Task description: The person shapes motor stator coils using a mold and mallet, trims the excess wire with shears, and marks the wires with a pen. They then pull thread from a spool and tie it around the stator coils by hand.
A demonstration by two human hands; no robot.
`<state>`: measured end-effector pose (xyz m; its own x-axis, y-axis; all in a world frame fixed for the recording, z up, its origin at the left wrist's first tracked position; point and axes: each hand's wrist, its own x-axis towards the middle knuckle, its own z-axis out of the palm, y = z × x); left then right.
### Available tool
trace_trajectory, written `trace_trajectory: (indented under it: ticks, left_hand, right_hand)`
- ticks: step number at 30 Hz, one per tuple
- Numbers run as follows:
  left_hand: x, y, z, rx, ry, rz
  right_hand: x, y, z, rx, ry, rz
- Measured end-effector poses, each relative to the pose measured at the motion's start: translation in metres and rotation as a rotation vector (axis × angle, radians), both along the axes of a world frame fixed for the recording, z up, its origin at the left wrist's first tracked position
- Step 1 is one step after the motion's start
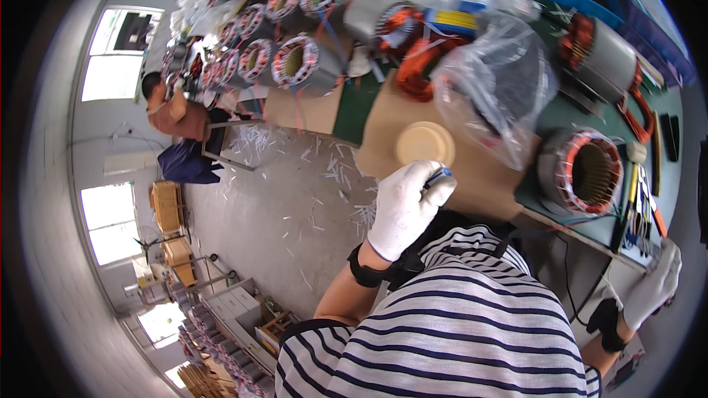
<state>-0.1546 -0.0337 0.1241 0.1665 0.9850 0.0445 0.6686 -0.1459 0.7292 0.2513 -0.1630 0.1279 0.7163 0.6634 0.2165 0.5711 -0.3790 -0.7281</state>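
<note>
Near the middle of the frame the left hand [407, 206], in a white knitted glove with a black wrist strap, is curled into a loose fist, its fingers pressed together around a slim blue-tipped tool [437, 175] that pokes out at the top of the fist. Just above it a round cream-coloured plastic lid [424, 144] lies on a brown cardboard sheet [391, 121] that covers part of the green workbench top [571, 114]. At the lower right edge the right hand [655, 281], also white-gloved, rests on the near rim of the bench with its fingers together and bent over the edge; whether it grips anything there I cannot tell. Right of centre a grey metal motor stator with orange copper windings [581, 171] lies on its side, opening toward the camera. Above the lid sits a crumpled clear plastic bag [490, 85]. At the upper left, a row of similar stators with pink-white windings [284, 59] stands on the bench. White scraps [332, 169] litter the grey floor below.
</note>
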Motion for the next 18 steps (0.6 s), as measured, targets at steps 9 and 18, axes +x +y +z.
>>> trace_trajectory:
  ticks: [9,18]
  left_hand:
    - [-0.207,-0.001,-0.015,0.065,-0.023,0.082]
    - [-0.302,0.032,-0.019,0.027,-0.057,0.104]
  right_hand:
    - [-0.254,0.051,0.021,0.165,0.244,0.024]
    - [-0.411,0.15,0.025,0.138,0.549,0.447]
